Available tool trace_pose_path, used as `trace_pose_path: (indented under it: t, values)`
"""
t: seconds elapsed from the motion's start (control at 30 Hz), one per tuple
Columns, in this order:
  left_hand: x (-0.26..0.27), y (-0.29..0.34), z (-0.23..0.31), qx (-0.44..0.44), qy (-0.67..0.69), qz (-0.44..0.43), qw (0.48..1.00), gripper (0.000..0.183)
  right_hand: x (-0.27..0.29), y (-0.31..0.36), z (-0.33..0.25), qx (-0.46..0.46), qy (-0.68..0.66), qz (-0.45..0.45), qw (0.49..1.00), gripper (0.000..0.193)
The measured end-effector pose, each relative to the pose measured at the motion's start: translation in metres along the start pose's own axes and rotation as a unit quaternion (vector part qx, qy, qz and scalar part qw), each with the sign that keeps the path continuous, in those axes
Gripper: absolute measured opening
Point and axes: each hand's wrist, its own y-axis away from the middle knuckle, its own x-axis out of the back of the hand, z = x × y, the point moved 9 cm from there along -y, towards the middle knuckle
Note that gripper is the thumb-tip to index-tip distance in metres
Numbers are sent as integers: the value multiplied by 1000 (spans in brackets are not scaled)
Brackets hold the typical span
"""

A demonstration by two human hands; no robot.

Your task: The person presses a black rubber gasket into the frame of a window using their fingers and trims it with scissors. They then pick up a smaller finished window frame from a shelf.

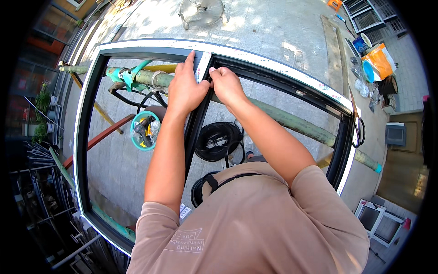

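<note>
A large dark window frame (87, 137) with white film along its outer edges lies across green pipes in front of me. A dark bar (195, 123) divides it. My left hand (187, 86) rests with fingers stretched over the junction of this bar and the far rail, its thumb close to my right hand. On the bar's right side, my right hand (226, 86) is closed, thumb against curled fingers, at the corner of the right opening. Whatever it pinches is hidden. Black-handled scissors (358, 130) lie at the frame's right corner.
Green pipes (292, 121) run under the frame. Below it are a coil of black strip (214, 141) and a turquoise basin (145, 131) of tools. A floor fan (201, 11) stands beyond. Bags and an orange-white sack (379, 61) lie at right; metal profiles (43, 201) are stacked at left.
</note>
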Motion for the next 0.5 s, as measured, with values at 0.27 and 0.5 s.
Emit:
trace_pose_path:
  t: [0.27,0.5]
  values:
    - [-1,-4,-5,-44,6,38,998,93,9,4,13,-79,-279,-44,956,39]
    - [1,-5,-6,-50,26,34,998,93,52,13,38,-101,-377,37,920,34]
